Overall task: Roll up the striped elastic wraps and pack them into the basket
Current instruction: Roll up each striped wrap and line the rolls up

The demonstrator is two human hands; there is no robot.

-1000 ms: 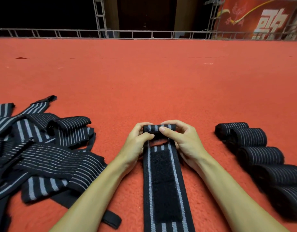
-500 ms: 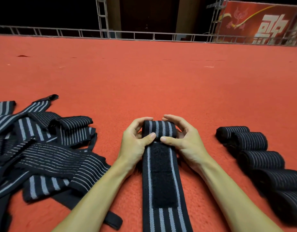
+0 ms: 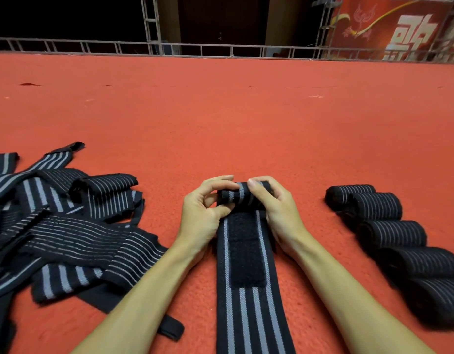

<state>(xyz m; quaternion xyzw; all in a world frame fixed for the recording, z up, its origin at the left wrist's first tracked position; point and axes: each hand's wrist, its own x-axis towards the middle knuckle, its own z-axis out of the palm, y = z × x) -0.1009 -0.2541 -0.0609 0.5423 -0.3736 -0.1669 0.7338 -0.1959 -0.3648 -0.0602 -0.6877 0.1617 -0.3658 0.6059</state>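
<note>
We look out over a wide red carpet [image 3: 220,118]. At its far edge we see a low metal railing [image 3: 220,49]. Beyond it hangs a red banner [image 3: 399,29] against darkness.

An event stage: red carpet [image 3: 220,118], metal truss [image 3: 150,21], red banner [image 3: 394,26].

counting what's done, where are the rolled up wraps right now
In the head view, the rolled wraps sit in a row on the red carpet at the right, just beyond the right hand.
</note>
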